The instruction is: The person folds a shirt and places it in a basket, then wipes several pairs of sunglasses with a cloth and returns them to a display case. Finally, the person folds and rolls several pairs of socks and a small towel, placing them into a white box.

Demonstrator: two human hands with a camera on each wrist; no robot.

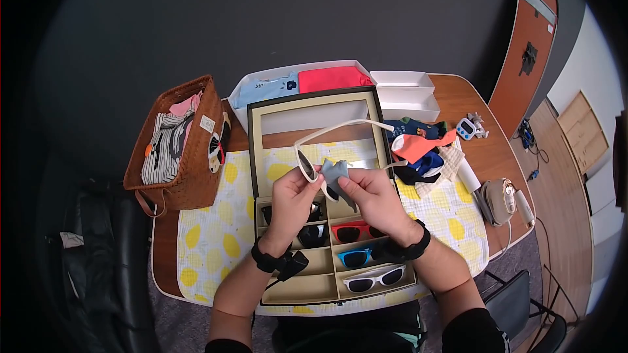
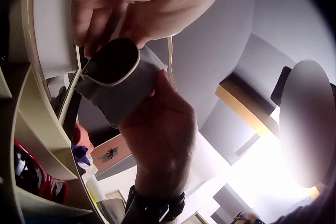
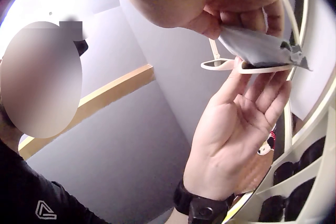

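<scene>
Above the compartments of a display case (image 1: 297,291), both hands hold a pair of cream-framed sunglasses (image 1: 305,165). My left hand (image 1: 292,197) pinches the frame near the bridge, thumb and fingertips on the rim. A grey cloth (image 1: 335,175) is pinched in my right hand (image 1: 375,195), folded over one lens. In the left wrist view the dark lens (image 2: 113,62) shows in front of the cloth. The temples stand unfolded, pointing away. Below, the case holds red sunglasses (image 1: 353,231), blue sunglasses (image 1: 355,258), white sunglasses (image 1: 375,280) and black ones (image 1: 314,235).
A wicker basket (image 1: 196,180) of clothes stands at the left. Behind the case's raised lid are a white box (image 1: 241,115) with folded clothes and smaller white boxes (image 1: 409,103). Socks (image 1: 418,148), a timer (image 1: 466,129) and a beige device (image 1: 495,199) lie at the right.
</scene>
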